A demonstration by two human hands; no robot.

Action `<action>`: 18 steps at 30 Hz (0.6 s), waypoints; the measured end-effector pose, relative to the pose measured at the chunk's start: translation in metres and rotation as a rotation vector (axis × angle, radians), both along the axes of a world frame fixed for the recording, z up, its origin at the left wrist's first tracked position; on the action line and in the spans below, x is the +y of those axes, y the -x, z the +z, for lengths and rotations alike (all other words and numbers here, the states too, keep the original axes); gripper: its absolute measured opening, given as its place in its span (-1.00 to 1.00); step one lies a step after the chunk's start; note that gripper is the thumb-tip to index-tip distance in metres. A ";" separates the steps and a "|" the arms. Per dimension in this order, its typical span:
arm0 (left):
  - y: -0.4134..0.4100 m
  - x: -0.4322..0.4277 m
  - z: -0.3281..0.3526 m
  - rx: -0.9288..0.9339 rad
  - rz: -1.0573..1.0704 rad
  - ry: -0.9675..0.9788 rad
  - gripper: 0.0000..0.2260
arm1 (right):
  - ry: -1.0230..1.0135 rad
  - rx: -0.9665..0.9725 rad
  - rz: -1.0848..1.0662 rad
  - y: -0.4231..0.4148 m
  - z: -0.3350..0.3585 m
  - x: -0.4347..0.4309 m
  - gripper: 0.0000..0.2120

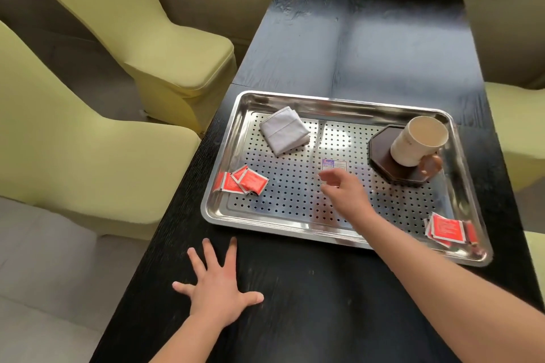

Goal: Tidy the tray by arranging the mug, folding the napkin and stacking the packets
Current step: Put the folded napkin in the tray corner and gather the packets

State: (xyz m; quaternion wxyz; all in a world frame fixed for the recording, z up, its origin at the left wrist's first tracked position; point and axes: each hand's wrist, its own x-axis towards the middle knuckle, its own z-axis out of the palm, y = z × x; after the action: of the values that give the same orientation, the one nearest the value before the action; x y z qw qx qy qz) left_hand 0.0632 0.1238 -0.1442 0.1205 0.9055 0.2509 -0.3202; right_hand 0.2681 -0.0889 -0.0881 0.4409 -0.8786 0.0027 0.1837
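A perforated steel tray (298, 227) lies on the black table. A cream mug (415, 138) with a brown handle stands on a dark octagonal coaster (380, 153) at the tray's far right. A folded grey napkin (284, 134) lies at the far left. Red packets (244, 181) sit at the left edge, and more red packets (448, 228) lie in the near right corner. A white and purple packet (333, 163) lies mid-tray. My right hand (346, 193) hovers just before it, fingers loosely bent, holding nothing. My left hand (218, 286) rests flat on the table, fingers spread.
Yellow-green upholstered chairs (97, 162) stand along the table's left side, with another at the right edge (522, 132). The black table (368, 47) stretches away beyond the tray. A grey cushion (44, 274) lies at the near left.
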 end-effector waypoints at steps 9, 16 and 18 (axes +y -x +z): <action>0.000 -0.002 0.014 0.007 0.007 0.026 0.16 | 0.165 -0.102 0.070 0.060 0.023 -0.063 -0.73; -0.014 -0.010 0.039 -0.340 0.256 0.126 -0.38 | 0.474 -0.172 0.168 0.080 0.023 -0.104 -0.62; -0.021 -0.020 0.049 -0.610 0.288 0.115 -0.63 | 0.539 -0.161 0.199 0.084 0.019 -0.112 -0.63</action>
State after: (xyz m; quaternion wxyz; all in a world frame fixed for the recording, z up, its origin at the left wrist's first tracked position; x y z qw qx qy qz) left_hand 0.0844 0.1043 -0.0953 0.2850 0.9065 0.3101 -0.0283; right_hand 0.1842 -0.2007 -0.0688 0.1705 -0.9716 -0.0700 0.1485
